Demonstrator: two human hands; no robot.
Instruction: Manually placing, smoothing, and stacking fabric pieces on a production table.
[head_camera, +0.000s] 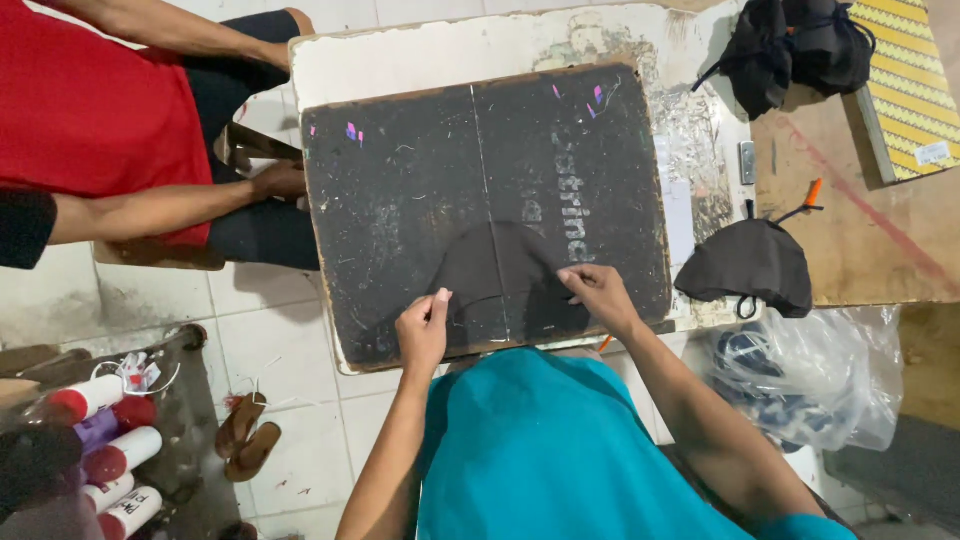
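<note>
Dark fabric mask (497, 275) lies flat on the black board (400, 200), long axis crosswise between both hands: left hand (424, 330) pinches its left edge, right hand (598, 292) pinches its right, equally near.

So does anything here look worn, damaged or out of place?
Yes. The white table is badly chipped along its edges, and the black board on it is scratched and flecked with paint. Both hands pinch a dark fabric piece lying flat on it.
</note>
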